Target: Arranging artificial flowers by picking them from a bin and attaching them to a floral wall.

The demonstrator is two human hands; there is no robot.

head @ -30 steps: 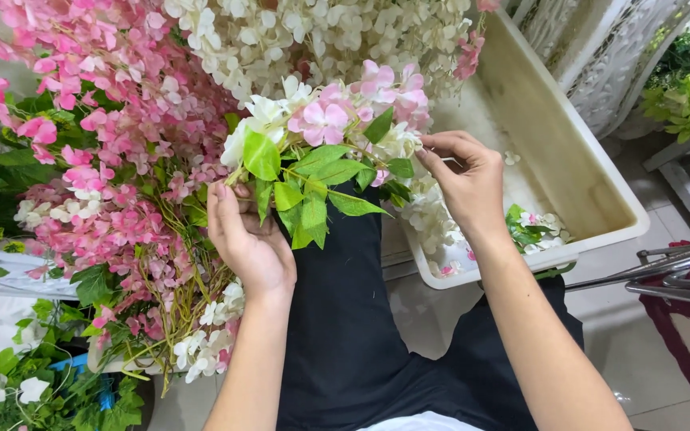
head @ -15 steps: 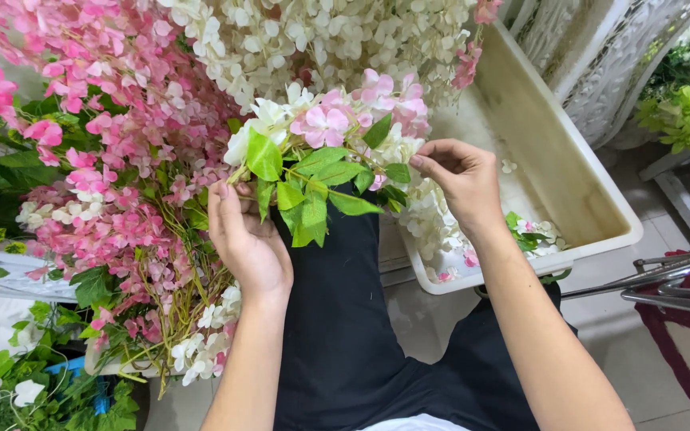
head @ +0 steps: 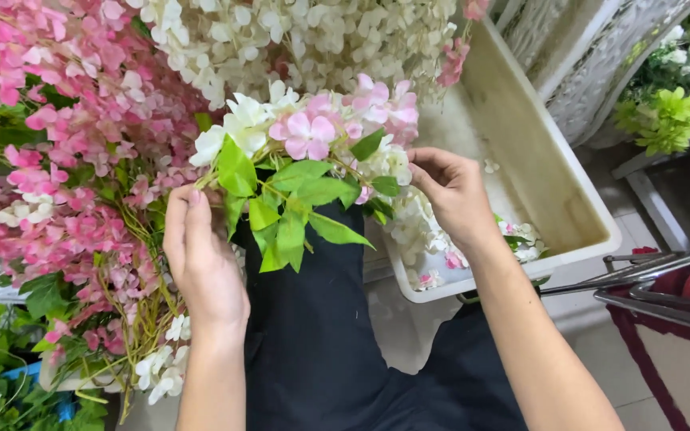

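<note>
Flower sprig (head: 305, 172) held between left hand (head: 201, 255) and right hand (head: 453, 195).

Bright, even diffuse light; soft faint shadows; sharp focus, no glare

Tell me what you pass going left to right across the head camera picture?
Heap of pink fabric flowers → left hand → green-leaved flower sprig → right hand → cream plastic tub → yellow-green flower bunch.

Single head-worn view, looking steeply down, close on hands at lap level; no second view.
</note>
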